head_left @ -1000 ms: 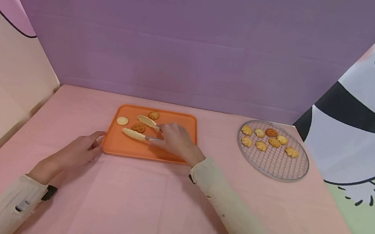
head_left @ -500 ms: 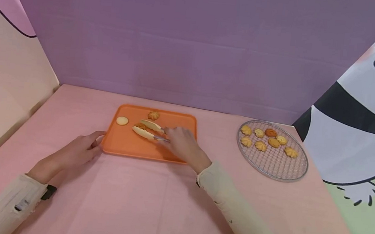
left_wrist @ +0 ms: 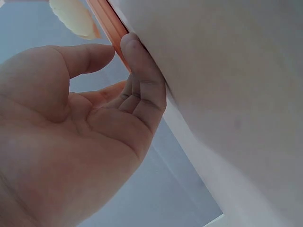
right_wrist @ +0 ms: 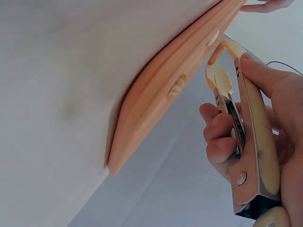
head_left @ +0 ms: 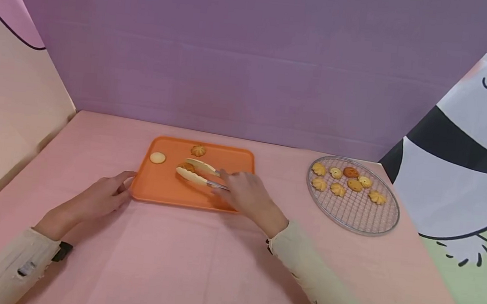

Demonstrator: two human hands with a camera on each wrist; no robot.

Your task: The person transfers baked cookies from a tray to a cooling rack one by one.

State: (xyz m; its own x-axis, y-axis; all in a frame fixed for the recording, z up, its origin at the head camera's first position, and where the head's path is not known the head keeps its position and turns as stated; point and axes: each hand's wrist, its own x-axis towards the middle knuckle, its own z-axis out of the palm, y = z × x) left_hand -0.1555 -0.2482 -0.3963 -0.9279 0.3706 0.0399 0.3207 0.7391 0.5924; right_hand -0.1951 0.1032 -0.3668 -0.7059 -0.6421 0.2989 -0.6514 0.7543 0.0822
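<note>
In the head view an orange tray lies on the pink table. My left hand is at its left edge, and the left wrist view shows thumb and finger on either side of the rim. Cream-tipped tongs are in the grip of my right hand. A brown pretzel-shaped cookie is between the tong tips, partly hidden; the right wrist view shows the cookie caught there, above the tray. Also on the tray are a pale round cookie and a ridged golden cookie.
A round wire rack stands on the right of the table, holding several cookies, mostly toward its back and left. A purple backdrop rises behind the table. A panda picture covers the right wall.
The tongs have closed from both sides onto the pretzel-shaped cookie, and my right hand has drawn them to the right, the cookie with them. My left hand has stayed at the tray's edge.
</note>
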